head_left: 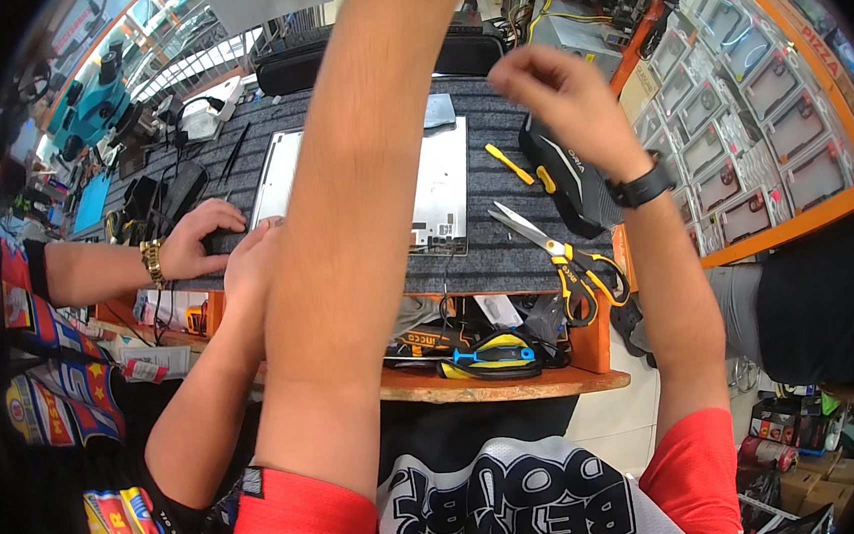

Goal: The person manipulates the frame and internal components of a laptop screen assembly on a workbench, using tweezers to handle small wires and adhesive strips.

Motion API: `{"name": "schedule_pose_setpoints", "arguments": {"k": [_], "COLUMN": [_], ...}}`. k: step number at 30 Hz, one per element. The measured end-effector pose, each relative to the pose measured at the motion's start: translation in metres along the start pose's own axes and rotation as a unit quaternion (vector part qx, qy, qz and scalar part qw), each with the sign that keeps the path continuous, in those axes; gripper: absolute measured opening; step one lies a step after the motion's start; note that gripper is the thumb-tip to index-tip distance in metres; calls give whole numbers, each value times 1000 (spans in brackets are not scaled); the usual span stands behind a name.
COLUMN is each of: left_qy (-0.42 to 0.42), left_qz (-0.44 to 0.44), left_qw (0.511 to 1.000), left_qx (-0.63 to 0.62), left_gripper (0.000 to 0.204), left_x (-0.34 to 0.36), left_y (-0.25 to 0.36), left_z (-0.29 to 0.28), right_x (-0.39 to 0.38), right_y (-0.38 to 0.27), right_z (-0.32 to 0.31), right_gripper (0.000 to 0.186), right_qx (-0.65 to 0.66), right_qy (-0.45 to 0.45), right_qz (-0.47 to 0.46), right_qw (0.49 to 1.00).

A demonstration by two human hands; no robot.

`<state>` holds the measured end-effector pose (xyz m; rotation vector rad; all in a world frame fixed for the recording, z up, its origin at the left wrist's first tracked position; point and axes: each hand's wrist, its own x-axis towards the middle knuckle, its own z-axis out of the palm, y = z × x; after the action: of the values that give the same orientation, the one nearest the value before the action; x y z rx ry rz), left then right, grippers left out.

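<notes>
My left arm [352,203] reaches far across the table, over a silver laptop-like panel [446,190], hiding its middle. At the top edge the left hand is mostly cut off, so its fingers are hidden. My right hand [564,101], with a black watch at the wrist, is raised above the table's right side. Its fingers are loosely bent, the thumb apart, and nothing shows in them. Below it lie a black case [571,180], a yellow tool [509,163] and open scissors [551,247] with black-and-yellow handles. A small grey-blue piece [440,110] rests on the panel's far part.
At left, a co-worker's hand [206,234] with a gold watch and another hand [254,261] are at the panel's near-left edge. A teal microscope [98,102] stands back left. An open drawer [497,387] holds tools. An orange-framed display case [738,142] stands right.
</notes>
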<state>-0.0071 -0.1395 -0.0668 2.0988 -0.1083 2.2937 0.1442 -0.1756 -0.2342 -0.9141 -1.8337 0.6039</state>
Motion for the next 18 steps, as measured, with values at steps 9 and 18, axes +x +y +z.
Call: {"name": "schedule_pose_setpoints", "arguments": {"k": [9, 18], "left_qy": [38, -205], "left_qz": [-380, -376], "left_qw": [924, 886], "left_qx": [32, 180], "left_gripper": [25, 11], "left_x": [-132, -251], "left_y": [135, 237], "left_z": [-57, -158], "right_x": [-35, -27], "right_y": [67, 70], "right_z": [52, 60], "right_gripper": [21, 20], "right_qx": [-386, -355], "right_qy": [-171, -188], "right_qz": [-57, -52], "right_qw": [905, 914]}}
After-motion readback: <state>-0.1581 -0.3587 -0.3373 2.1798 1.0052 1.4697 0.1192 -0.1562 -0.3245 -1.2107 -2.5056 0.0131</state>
